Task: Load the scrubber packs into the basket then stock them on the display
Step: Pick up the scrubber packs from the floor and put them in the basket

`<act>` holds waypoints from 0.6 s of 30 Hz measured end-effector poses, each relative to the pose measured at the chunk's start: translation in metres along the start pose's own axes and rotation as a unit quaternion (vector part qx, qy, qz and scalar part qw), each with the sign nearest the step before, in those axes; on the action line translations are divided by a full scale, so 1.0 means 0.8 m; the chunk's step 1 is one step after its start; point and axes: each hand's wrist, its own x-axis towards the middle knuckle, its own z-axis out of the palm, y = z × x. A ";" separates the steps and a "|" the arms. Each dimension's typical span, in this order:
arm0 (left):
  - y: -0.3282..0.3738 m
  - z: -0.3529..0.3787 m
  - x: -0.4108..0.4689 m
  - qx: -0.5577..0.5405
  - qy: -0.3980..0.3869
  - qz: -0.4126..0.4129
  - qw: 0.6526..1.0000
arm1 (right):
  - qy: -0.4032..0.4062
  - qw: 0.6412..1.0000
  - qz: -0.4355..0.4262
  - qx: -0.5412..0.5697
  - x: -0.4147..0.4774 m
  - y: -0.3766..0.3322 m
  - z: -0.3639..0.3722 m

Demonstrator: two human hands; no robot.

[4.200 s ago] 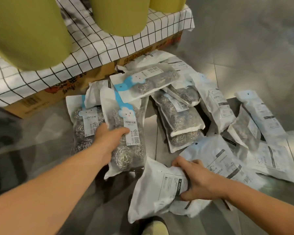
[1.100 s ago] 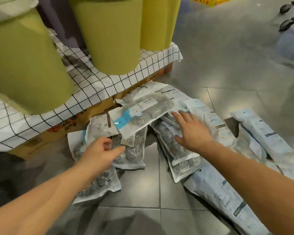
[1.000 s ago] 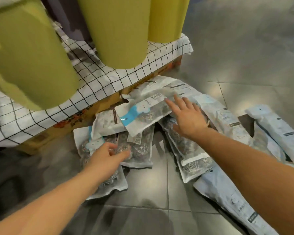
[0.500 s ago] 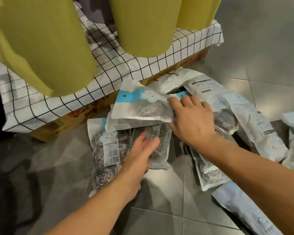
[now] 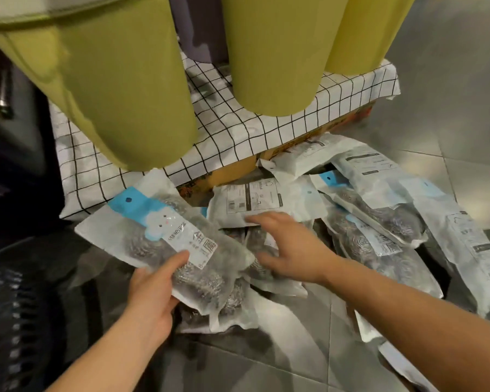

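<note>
While left grip [image 5: 150, 301] clasps one scrubber pack [image 5: 164, 233] | right grip [image 5: 292, 250] spread, empty, over floor pile [image 5: 379, 230]

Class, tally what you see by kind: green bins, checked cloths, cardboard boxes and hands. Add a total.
Green bins: 3
Checked cloth: 1
Cardboard box: 1
Left hand, right hand: 2
Total: 7
</note>
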 end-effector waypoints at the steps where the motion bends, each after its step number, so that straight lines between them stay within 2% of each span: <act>1: 0.001 -0.010 0.003 0.003 0.005 0.000 1.000 | 0.023 0.997 0.038 -0.060 0.012 0.016 -0.004; 4: 0.006 -0.036 0.004 0.017 0.013 0.005 1.000 | -0.038 0.964 0.149 -0.216 0.045 0.067 -0.010; 6: 0.010 -0.050 0.005 0.031 0.025 0.013 0.999 | -0.065 0.948 0.172 -0.261 0.058 0.090 -0.010; 9: 0.014 -0.065 0.000 0.079 0.016 0.027 0.996 | -0.055 0.937 0.168 -0.301 0.061 0.097 -0.008; 13: 0.018 -0.061 -0.016 0.124 0.009 0.069 0.990 | -0.002 0.944 0.158 -0.289 0.045 0.083 -0.016; 18: 0.039 -0.039 -0.043 0.135 -0.001 0.137 0.981 | 0.146 0.956 0.101 -0.232 0.007 0.036 -0.059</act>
